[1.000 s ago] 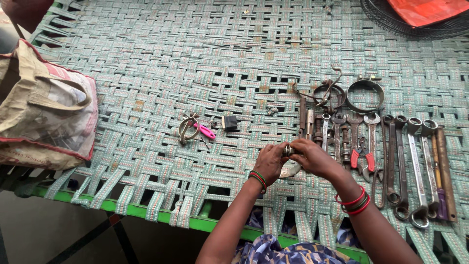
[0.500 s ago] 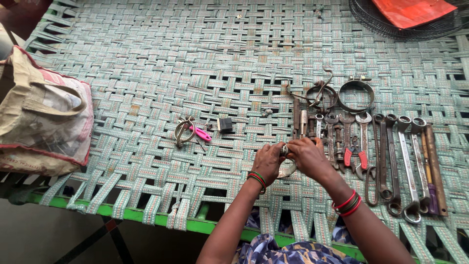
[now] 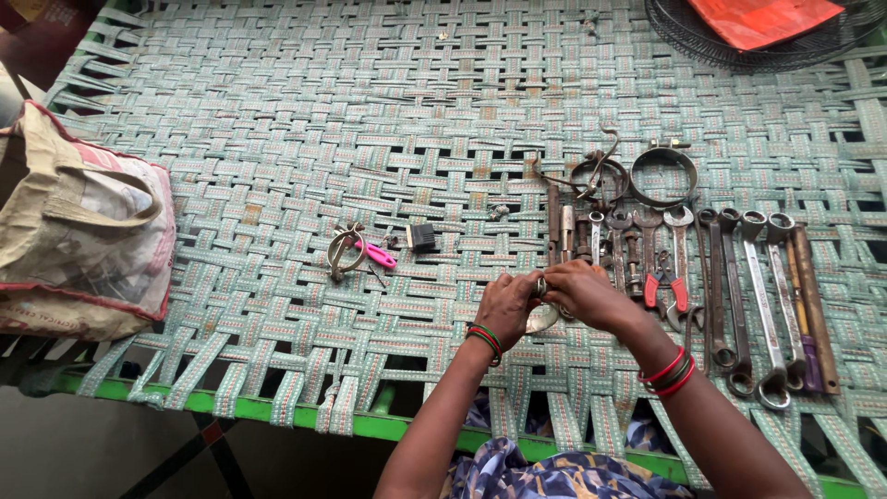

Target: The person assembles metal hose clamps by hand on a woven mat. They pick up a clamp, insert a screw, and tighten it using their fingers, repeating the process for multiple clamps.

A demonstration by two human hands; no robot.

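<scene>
We hold both hands together over the woven cot [image 3: 277,120], just above its near green rail [image 3: 277,407]. Our left hand [image 3: 506,310] and right hand [image 3: 591,296] meet fingertip to fingertip, and between them we pinch a small metal part [image 3: 541,286]; its exact shape is too hidden by the fingers to tell. The fingers of both hands are curled and pressed in around it, not spread. A pale, shiny metal piece [image 3: 540,319] shows just below our fingers, touching or nearly touching the hands; we cannot tell which.

Just beyond the right fingers lies a row of tools: short sockets [image 3: 568,231] closest, then red-handled pliers [image 3: 663,286] beside the right knuckles, then long spanners [image 3: 753,296] farther to the right, well apart from the fingers. Past the row, farther from us, sit two metal rings [image 3: 663,176].

To the left of the left fingers, a little away, lie a pink-handled tool [image 3: 377,254] with a ring clamp [image 3: 342,251], and a small dark block [image 3: 422,237]. Far left of the hands rests a cloth bag [image 3: 83,231]. At the far right corner sits a wire basket [image 3: 702,42] holding something orange [image 3: 758,17].
</scene>
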